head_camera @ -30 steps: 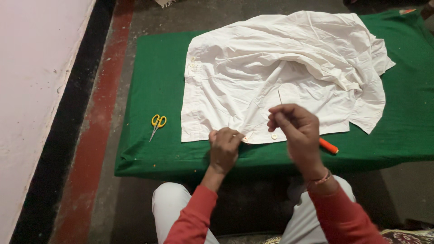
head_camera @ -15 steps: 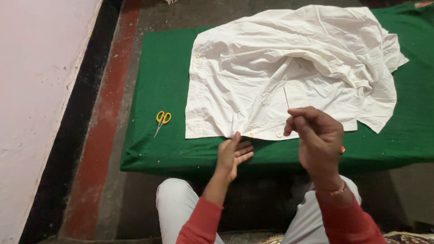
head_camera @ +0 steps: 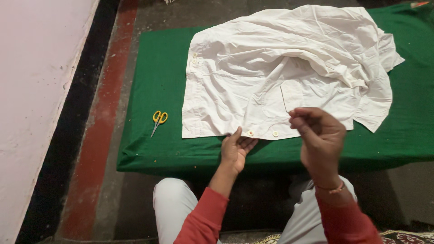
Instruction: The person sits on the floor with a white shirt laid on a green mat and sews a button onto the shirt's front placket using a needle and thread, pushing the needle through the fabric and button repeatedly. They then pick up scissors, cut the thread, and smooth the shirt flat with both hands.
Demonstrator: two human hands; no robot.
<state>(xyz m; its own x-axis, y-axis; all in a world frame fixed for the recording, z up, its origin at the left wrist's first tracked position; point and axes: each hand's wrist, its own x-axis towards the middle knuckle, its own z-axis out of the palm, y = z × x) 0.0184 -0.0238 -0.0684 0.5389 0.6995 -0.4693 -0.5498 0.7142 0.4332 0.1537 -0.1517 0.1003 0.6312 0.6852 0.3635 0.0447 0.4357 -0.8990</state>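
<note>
White shirt (head_camera: 289, 72) on green cloth (head_camera: 153, 90): left hand (head_camera: 236, 151), grip released, touches its buttoned near edge; right hand (head_camera: 318, 138), fingertips pinched, hovers just right.

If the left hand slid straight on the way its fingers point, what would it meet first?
The left hand already touches the near hem of the crumpled white cotton shirt beside a small white button; further on lies more shirt cloth, though height is unclear.

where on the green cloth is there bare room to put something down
The widest bare patch of the green cloth runs between its left edge and the white shirt, broken only by the yellow scissors. A smaller strip shows right of the shirt. The near edge is crowded: the left hand touches the hem and the right hand hangs above it.
</note>
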